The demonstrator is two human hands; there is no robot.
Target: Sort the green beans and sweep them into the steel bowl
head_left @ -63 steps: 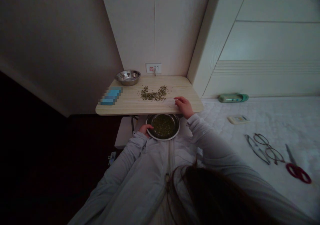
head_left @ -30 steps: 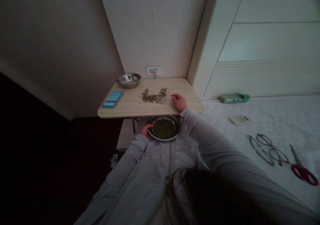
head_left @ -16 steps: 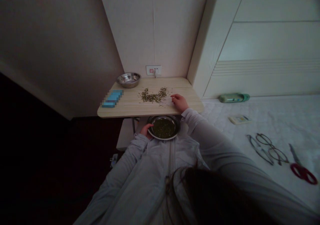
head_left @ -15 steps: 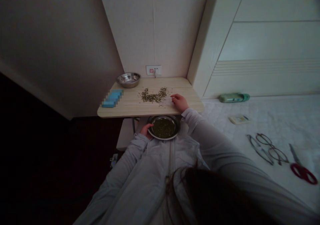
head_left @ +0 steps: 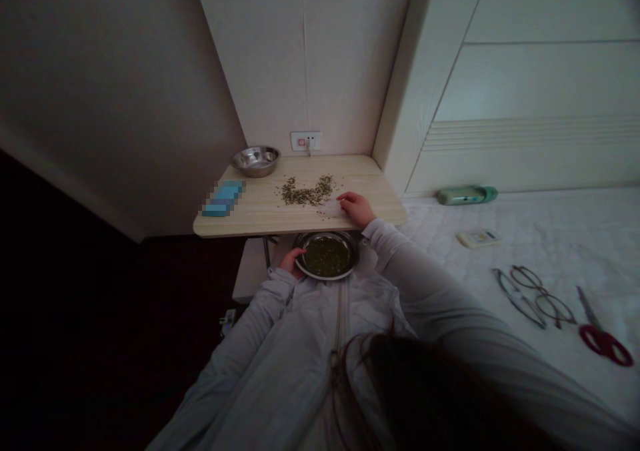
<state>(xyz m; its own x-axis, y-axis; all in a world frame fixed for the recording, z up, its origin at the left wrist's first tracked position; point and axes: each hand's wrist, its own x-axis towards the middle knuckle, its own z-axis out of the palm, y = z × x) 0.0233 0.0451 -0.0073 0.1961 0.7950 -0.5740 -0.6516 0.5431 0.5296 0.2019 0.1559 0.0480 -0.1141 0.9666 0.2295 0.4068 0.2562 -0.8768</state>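
My left hand (head_left: pixel 291 262) is closed on the rim of a round steel bowl (head_left: pixel 354 254), held below the table's front edge against my jacket. Many small green mung beans (head_left: pixel 327 256) lie inside it. Above the table's right half, my right hand (head_left: pixel 356 208) has its fingers closed on a thin, pale, see-through sheet (head_left: pixel 330 209), whose kind I cannot make out. Just left of that sheet, more loose mung beans (head_left: pixel 305 194) are spread over the wooden table (head_left: pixel 260 221) in a curved patch, with a few stray ones around it.
A second steel bowl (head_left: pixel 256 162) stands at the table's back left, behind a blurred blue item (head_left: pixel 223 199). A wall socket (head_left: pixel 306 141) holds a plug. On the white bed lie a green bottle (head_left: pixel 467 195), a small pale box (head_left: pixel 479 239), glasses (head_left: pixel 543 297) and red-handled scissors (head_left: pixel 605 344).
My right hand has moved slightly down toward the table's front edge, and the pale sheet shows more plainly. My left hand keeps the bowl in the same place.
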